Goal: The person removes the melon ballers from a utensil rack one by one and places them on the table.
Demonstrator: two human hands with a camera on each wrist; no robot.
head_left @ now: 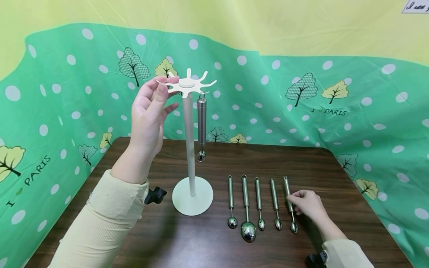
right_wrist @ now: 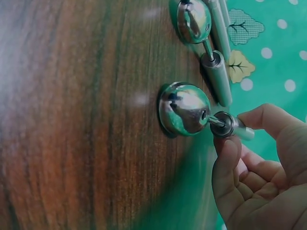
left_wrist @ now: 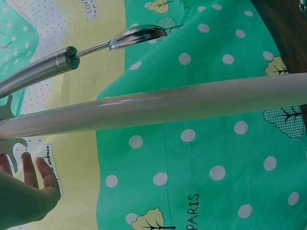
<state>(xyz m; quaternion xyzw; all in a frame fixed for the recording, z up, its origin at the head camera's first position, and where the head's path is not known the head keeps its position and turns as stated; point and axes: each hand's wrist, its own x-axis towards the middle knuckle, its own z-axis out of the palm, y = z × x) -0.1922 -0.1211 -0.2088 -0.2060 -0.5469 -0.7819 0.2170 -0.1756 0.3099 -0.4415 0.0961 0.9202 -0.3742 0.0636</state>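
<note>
A white stand [head_left: 189,149] with a round base and a star-shaped hook top [head_left: 187,85] rises from the dark wooden table [head_left: 187,245]. One steel scoop [head_left: 202,124] hangs from a hook, bowl down; it also shows in the left wrist view as the hanging scoop [left_wrist: 72,57] beside the pole [left_wrist: 168,103]. My left hand [head_left: 164,87] pinches a prong of the hook top. Several steel scoops lie in a row on the table. My right hand [head_left: 296,201] grips the handle of the rightmost scoop [head_left: 291,208], whose round bowl [right_wrist: 184,109] still rests on the wood.
Other scoops in the row include a large-bowled one [head_left: 247,212] and a small one [head_left: 231,203] nearest the stand's base [head_left: 192,201]. A green dotted cloth [head_left: 301,111] backs the table. Black wrist mounts [head_left: 155,195] sit at both sleeves.
</note>
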